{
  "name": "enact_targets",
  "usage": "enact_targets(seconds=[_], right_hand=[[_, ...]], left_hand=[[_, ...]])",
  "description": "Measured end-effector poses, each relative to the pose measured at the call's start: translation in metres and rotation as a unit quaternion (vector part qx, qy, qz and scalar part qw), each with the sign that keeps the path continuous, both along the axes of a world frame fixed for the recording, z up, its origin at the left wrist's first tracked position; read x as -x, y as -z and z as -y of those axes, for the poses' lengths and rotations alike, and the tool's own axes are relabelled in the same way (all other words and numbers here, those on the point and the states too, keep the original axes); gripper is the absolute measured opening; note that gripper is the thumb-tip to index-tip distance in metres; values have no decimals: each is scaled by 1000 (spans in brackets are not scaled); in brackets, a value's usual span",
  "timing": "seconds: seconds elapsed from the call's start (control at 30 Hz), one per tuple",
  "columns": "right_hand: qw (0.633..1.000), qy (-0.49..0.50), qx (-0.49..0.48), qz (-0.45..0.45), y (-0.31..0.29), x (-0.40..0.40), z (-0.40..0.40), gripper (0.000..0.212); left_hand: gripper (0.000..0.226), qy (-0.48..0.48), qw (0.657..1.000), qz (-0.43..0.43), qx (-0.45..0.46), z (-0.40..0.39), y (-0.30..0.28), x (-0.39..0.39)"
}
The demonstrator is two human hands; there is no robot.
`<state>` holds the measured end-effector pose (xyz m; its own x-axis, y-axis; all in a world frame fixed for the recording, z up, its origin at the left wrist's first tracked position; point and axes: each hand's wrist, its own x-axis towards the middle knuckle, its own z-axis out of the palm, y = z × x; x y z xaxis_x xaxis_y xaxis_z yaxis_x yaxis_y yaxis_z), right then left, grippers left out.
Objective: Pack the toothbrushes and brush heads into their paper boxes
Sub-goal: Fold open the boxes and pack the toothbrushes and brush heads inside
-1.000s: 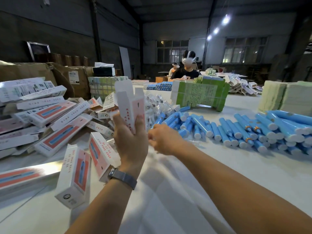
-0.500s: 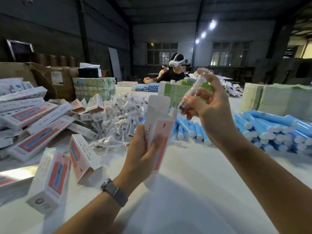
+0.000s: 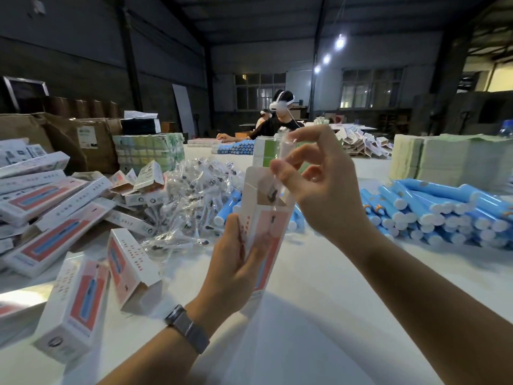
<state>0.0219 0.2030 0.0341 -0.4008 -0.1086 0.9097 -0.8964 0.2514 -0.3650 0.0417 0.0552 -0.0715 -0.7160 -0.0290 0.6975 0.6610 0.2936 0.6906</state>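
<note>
Right now, fingers: the right hand (image 3: 322, 187) pinches a clear packet (image 3: 281, 162) between thumb and forefinger, the other fingers curled loosely above — a light hold that lets the packet hang straight down.
Packet: it holds a brush head, and its lower end is already inside the open mouth of the box (image 3: 266, 218); the rest stands above the rim.
Left hand (image 3: 236, 262): fingers and thumb wrapped round the box's lower half, holding it upright with the top flap tipped back — likely so the mouth stays open and steady for the drop.
Step in hand: sliding the packet down; the flap is not yet closed.
Table (image 3: 319, 315): finished and half-open boxes (image 3: 75, 298) lie to the left, within reach.
Supplies: a heap of bagged brush heads (image 3: 191, 201) sits just behind the box; blue toothbrushes (image 3: 433, 207) are piled to the right.
Background: another person (image 3: 280, 118) works at the far end.
</note>
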Motion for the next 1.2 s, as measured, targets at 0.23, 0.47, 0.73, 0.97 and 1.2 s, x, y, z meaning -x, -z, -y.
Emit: enact_targets(seconds=[0.23, 0.47, 0.73, 0.97, 1.2], right_hand=[[999, 14, -46, 2, 15, -5, 10, 20], [979, 118, -146, -85, 35, 7, 8, 24], [980, -131, -24, 151, 43, 18, 4, 30], [963, -203, -33, 174, 48, 21, 0, 32], [960, -208, -55, 178, 48, 20, 3, 32]], left_hand=[[36, -4, 1000, -1, -22, 0, -1, 0], [32, 12, 999, 4, -45, -2, 2, 3], [44, 103, 987, -8, -124, -2, -1, 6], [59, 127, 985, -12, -116, 4, -1, 9], [31, 81, 989, -57, -110, 4, -10, 7]])
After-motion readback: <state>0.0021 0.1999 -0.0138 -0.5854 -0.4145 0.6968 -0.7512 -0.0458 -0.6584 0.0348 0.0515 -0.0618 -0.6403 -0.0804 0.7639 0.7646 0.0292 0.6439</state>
